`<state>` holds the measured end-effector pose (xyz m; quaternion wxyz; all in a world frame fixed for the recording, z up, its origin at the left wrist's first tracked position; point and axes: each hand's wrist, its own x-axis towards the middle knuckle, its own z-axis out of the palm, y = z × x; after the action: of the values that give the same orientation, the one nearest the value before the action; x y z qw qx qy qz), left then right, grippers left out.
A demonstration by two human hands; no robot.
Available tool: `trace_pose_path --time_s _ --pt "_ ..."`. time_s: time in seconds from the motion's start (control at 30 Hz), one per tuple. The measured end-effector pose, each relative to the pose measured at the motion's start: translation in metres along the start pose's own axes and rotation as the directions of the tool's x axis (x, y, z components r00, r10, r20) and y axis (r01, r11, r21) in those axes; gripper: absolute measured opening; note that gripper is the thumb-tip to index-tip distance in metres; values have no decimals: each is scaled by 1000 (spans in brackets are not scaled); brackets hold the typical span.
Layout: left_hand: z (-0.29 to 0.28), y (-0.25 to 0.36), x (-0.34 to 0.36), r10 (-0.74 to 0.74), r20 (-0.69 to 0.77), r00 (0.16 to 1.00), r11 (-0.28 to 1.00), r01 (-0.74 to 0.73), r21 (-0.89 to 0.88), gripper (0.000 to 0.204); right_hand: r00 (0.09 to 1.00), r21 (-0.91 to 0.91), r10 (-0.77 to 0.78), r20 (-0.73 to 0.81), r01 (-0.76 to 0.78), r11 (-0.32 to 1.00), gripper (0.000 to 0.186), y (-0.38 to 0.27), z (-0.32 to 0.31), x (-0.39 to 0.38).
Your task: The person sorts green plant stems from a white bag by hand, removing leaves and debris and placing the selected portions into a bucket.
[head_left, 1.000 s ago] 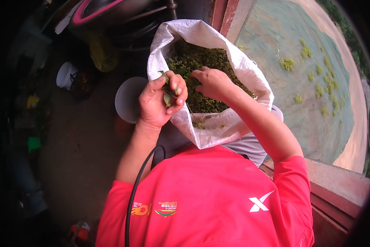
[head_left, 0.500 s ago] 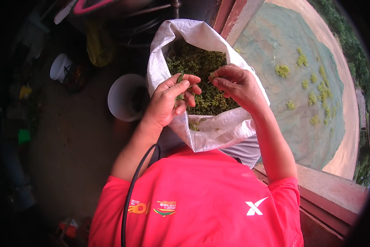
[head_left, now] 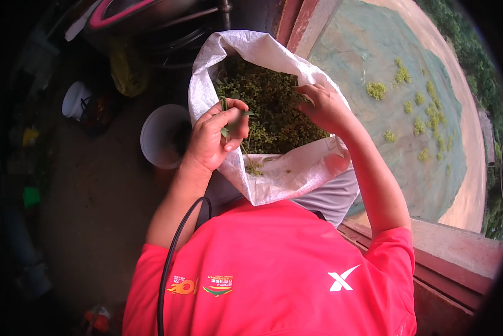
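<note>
A white woven sack stands open in front of me, filled with small green berry clusters on stems. At its left side, my left hand is closed around some green leaves, which poke out between the fingers. My right hand is over the sack's right side, its thumb and fingers apart just above the berry clusters. Nothing shows between those fingers, though the lower ones are partly hidden.
Left of the sack stands a white bucket, with a smaller white bucket farther off. A yellow plastic bag hangs at the back left. Beyond a sill on the right, a green sheet carries scattered yellow-green clusters.
My right hand has parted from the left and lowered to the sack's right side, its pinch opened. The left fingers have curled in more around the leaves. The view has shifted slightly.
</note>
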<state>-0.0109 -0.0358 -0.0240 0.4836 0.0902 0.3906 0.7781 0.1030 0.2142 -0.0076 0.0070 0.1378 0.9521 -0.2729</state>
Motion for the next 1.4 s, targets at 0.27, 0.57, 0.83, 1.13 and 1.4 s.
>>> trace_pose_path --time_s 0.27,0.57,0.83,1.13,1.4 --pt "5 -1 -2 -40 13 999 998 40 53 13 989 -380 9 146 47 924 81 -15 16 -25" --pt "10 -1 11 -77 29 997 993 74 91 9 999 -312 -46 -16 39 949 29 7 29 -33" --pt "2 -53 81 119 307 944 -193 -282 940 27 1000 -239 8 -29 -15 971 29 12 30 -35" --pt "5 -6 64 -19 -78 997 748 66 661 10 996 -192 -7 -94 -12 981 27 18 29 -37" --pt "9 -10 40 -57 23 998 934 45 355 6 983 -28 -37 -181 32 999 25 5 21 -36"
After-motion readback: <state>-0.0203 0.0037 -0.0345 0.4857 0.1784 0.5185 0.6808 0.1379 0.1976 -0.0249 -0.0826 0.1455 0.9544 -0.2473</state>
